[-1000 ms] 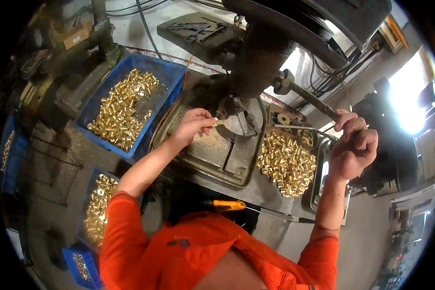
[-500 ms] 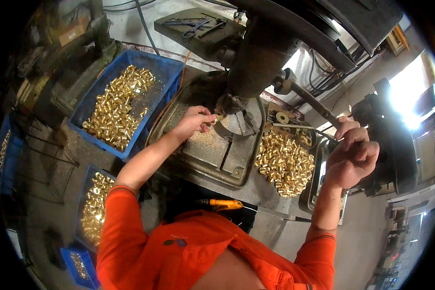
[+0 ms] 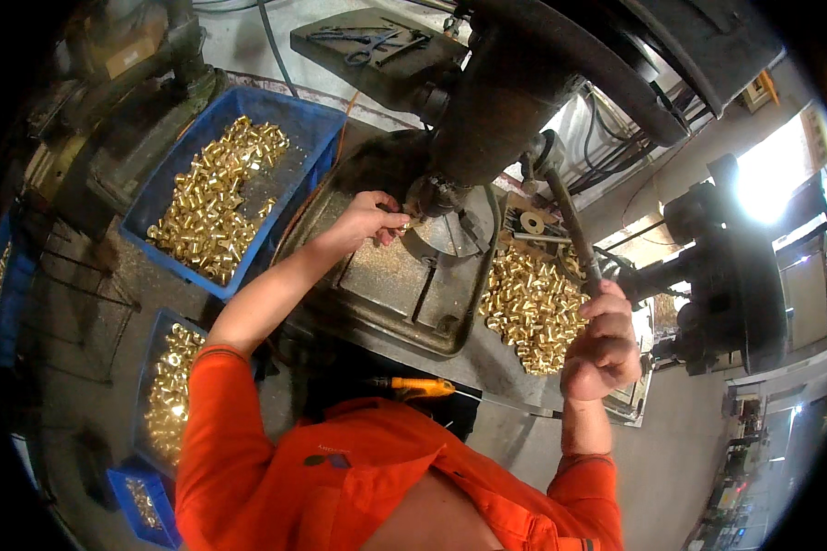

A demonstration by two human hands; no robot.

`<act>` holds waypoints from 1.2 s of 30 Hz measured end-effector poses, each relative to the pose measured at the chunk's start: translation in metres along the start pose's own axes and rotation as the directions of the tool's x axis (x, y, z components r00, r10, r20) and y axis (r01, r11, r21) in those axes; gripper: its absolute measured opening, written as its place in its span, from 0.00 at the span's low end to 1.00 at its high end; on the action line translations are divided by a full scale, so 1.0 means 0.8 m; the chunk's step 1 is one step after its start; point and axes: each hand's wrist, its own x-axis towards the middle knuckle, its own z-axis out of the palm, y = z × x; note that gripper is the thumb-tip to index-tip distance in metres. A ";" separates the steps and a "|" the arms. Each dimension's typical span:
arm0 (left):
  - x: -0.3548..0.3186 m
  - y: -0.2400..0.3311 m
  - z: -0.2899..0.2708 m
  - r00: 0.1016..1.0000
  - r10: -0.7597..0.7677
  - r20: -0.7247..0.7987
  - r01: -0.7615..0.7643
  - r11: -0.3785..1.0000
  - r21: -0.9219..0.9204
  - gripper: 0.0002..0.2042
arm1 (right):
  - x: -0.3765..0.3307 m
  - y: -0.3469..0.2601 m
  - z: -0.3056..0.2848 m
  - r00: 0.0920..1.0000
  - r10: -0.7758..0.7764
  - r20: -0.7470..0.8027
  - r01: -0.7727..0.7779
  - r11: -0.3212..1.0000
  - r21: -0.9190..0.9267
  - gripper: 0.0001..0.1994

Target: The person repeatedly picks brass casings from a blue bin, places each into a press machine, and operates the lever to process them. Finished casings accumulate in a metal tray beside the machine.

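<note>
My left hand (image 3: pixel 369 222) is closed in a pinch beside the drill press chuck (image 3: pixel 439 195). A small brass piece (image 3: pixel 406 226) shows at its fingertips, mostly covered by them. Right beside it, a round metal fixture (image 3: pixel 443 241) sits on the machine's worktable (image 3: pixel 386 303), which is strewn with brass chips. My right hand (image 3: pixel 605 342) is curled around the lower end of the press's feed lever (image 3: pixel 572 216). Close to that hand lies a heap of small brass fittings (image 3: pixel 531 308).
A blue bin (image 3: pixel 225 197) of brass fittings stands at the left. Another bin (image 3: pixel 170 390) and a small blue box (image 3: pixel 142 503) are below it. A yellow-handled tool (image 3: pixel 421 386) lies before my body. Scissors (image 3: pixel 363 53) rest on a far plate, and washers (image 3: pixel 531 222) lie behind the heap.
My right hand has swung the feed lever down and toward me, from the right edge of the heap to its near side. My left hand has stayed by the chuck.
</note>
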 end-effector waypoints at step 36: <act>-0.027 -0.006 0.019 0.420 0.809 0.410 -0.598 -0.094 0.796 0.11 | 0.092 0.015 -0.020 0.999 0.003 -0.034 -0.004 1.000 -0.029 0.14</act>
